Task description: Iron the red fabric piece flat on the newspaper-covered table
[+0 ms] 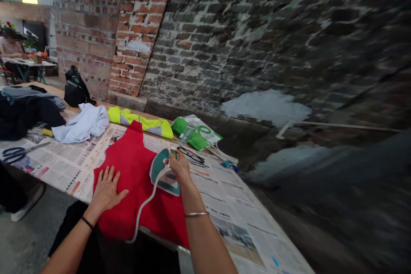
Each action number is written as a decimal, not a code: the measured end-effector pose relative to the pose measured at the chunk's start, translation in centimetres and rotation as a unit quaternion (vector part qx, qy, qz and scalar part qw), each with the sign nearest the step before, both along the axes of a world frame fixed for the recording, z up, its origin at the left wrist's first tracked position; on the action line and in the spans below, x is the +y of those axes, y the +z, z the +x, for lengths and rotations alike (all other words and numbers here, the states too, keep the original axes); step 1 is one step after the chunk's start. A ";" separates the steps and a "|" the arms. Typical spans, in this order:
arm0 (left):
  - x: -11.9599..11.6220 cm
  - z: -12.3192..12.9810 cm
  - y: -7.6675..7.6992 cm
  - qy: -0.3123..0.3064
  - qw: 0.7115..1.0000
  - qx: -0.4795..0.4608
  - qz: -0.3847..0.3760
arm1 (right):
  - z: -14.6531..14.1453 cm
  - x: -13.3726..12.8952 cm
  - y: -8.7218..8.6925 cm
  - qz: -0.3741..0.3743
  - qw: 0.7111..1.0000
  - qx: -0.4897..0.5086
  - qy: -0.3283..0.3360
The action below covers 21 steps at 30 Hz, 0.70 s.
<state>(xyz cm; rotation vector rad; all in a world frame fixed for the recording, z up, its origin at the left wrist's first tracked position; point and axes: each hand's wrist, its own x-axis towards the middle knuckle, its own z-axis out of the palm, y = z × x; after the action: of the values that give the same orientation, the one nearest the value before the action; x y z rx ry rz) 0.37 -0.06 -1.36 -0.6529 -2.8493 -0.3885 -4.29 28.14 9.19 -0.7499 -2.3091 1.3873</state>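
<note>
A red piece of cloth lies spread over the newspaper-covered table, its lower part hanging past the front edge. On its left half my left hand rests flat with the fingers spread. My right hand is wrapped round the handle of a green and white clothes iron, which sits on the right part of the cloth. From the iron a white cord curves down over the cloth to the table's front edge. The handle is mostly hidden by my fingers.
Eyeglasses and a green-white bag lie behind the iron. Leftward are a yellow reflective garment, white cloth, scissors, dark clothes and a black bag. A brick wall runs behind. Someone sits far left.
</note>
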 end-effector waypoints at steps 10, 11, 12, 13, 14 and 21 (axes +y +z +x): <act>0.2 0.3 0.9 0.002 1.000 -0.012 -0.018 | 11.5 -2.2 -2.4 -0.084 0.995 0.024 0.049; 0.3 0.3 0.9 0.002 1.000 -0.011 -0.018 | 12.1 -2.5 -2.5 -0.089 0.994 0.027 0.055; 0.3 0.3 0.9 0.003 1.000 -0.008 -0.018 | 12.3 -2.6 -2.4 -0.093 0.993 0.030 0.060; 0.3 0.3 0.8 0.004 1.000 -0.005 -0.016 | 11.9 -2.6 -2.2 -0.100 0.993 0.032 0.062; 0.3 0.2 0.8 0.006 1.000 -0.002 -0.014 | 11.1 -2.6 -2.0 -0.109 0.992 0.035 0.061; 0.2 0.3 1.2 0.007 0.999 -0.014 -0.029 | 0.9 -2.3 0.5 -0.125 0.992 0.013 0.012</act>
<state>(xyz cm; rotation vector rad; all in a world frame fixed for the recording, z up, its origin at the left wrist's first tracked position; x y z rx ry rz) 0.67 0.16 -0.18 -0.6416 -2.9004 -0.3167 -3.36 25.87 9.73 -0.7712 -2.1546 1.7071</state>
